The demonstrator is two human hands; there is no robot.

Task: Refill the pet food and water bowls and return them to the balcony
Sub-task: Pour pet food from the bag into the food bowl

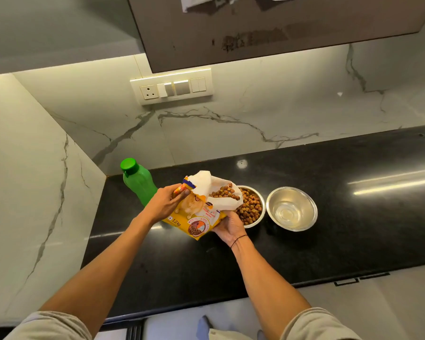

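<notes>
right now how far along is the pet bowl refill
Done: the right-hand bowl already holds water, and the green bottle stands capped on the counter. In hand: the left hand and right hand tilt the food bag, kibble at its mouth over the food bowl, which looks nearly full. Left: put the bag down and carry both bowls to the balcony.

Black stone countertop (329, 217): polished, with light reflections. Marble-patterned backsplash (231, 123) rises directly behind the countertop, grey-veined. White switch panel (171, 87) mounted on the backsplash above the countertop's left end, socket at its left. Dark cabinet underside (268, 30) overhangs the countertop, surface scuffed.
</notes>
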